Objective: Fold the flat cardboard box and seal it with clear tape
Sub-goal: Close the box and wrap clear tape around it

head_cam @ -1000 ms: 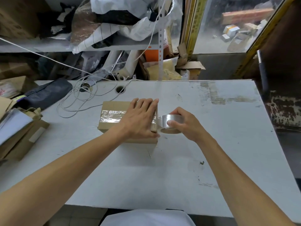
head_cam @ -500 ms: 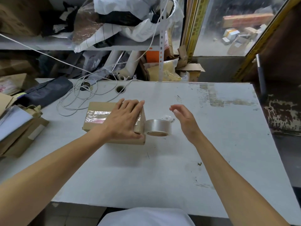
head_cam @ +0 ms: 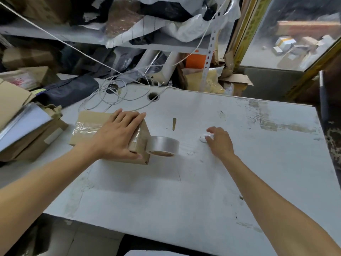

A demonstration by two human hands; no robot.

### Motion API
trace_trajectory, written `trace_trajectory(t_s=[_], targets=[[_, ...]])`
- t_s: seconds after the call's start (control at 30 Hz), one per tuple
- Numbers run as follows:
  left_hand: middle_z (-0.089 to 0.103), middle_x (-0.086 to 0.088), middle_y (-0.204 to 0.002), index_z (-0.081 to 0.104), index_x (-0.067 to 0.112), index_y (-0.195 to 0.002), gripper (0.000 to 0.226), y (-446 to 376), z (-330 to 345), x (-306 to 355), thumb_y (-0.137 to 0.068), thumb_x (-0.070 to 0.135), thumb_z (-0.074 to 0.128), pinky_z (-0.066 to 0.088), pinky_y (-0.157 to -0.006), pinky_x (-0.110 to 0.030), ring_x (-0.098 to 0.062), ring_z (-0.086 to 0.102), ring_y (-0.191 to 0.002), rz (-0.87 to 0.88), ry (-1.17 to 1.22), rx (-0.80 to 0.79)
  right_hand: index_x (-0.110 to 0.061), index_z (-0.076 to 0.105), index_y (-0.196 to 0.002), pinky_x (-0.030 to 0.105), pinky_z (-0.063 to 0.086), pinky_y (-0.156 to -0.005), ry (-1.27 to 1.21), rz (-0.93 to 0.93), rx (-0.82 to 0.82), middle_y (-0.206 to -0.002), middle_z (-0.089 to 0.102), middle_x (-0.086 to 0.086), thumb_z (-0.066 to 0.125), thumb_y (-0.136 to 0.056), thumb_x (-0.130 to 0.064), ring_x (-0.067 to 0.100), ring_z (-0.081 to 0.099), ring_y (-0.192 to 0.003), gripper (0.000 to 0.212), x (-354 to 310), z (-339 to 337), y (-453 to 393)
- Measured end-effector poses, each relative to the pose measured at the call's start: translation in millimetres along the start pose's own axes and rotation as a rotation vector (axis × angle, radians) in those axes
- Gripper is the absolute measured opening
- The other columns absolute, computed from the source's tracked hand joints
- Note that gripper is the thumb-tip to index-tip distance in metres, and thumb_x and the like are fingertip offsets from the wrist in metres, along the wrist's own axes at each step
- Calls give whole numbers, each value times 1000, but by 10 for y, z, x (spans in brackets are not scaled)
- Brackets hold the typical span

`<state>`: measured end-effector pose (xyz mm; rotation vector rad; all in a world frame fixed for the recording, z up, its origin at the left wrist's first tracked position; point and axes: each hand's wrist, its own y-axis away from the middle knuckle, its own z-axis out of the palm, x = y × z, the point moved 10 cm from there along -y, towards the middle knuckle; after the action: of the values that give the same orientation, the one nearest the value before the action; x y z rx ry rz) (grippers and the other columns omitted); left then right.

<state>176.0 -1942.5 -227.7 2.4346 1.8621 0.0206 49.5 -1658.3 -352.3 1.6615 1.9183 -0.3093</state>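
While the flat left hand (head_cam: 118,136) hides the cardboard box (head_cam: 92,126) top, right hand (head_cam: 219,143) fingers curl on a small white object (head_cam: 203,138), unidentifiable; glossy clear tape roll (head_cam: 163,145) abuts the box.

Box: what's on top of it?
On the box: a clear tape strip along its top, and the left hand resting flat over the right end. The tape under the hand is hidden.

table (head_cam: 203,191): white, scuffed and stained top, with a round cable hole (head_cam: 153,96) near its far edge
shelf (head_cam: 60,36): grey, behind the table, heaped with bags and plastic sheets
window (head_cam: 295,32): at the far right, yellow frame, boxes on the ground outside
floor (head_cam: 60,239): dark, under the table's near edge
light: dim, flat daylight
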Motion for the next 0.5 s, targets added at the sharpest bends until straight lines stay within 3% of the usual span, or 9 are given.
trace_trajectory(t_s=[0.1, 0.23, 0.33, 0.43, 0.5], targets=[[43, -11, -142, 24, 8, -154, 124, -12, 7, 3, -60, 84, 54, 16, -120, -50, -27, 34, -132, 3, -8, -10, -11, 62, -124, 38, 44, -81, 268, 16, -37, -122, 57, 17, 51, -97, -19, 36, 49, -116, 30, -23, 115, -138], [42, -11, -144, 22, 8, -155, 125, -10, 5, -6, -60, 82, 55, 14, -121, -49, -28, 35, -135, -2, -4, -23, -7, 64, -120, 34, 45, -79, 238, 4, -111, -115, 62, 17, 55, -97, -16, 35, 57, -108, 27, -304, 48, -145], [41, -10, -144, 21, 9, -156, 124, -1, 0, -1, -61, 82, 54, 14, -122, -49, -29, 37, -136, -1, 0, -28, -10, 62, -93, 33, 53, -65, -283, 73, -12, -87, 64, 6, 64, -91, -20, 26, 65, -77, 9, -697, -137, 90], [41, -9, -145, 20, 9, -155, 125, 1, -7, -5, -61, 83, 53, 12, -122, -48, -29, 37, -137, -3, 5, -28, -6, 57, -98, 31, 61, -65, -995, 169, -32, -96, 64, 15, 65, -88, -5, 26, 70, -68, 13, -1173, -32, 513], [40, -9, -145, 19, 10, -155, 126, 5, -2, -3, -60, 84, 53, 12, -122, -48, -30, 36, -138, -7, 6, -31, -8, 60, -101, 31, 61, -66, -1071, 150, 2, -98, 67, 16, 66, -88, -6, 29, 72, -71, 14, -1399, 97, 722]])
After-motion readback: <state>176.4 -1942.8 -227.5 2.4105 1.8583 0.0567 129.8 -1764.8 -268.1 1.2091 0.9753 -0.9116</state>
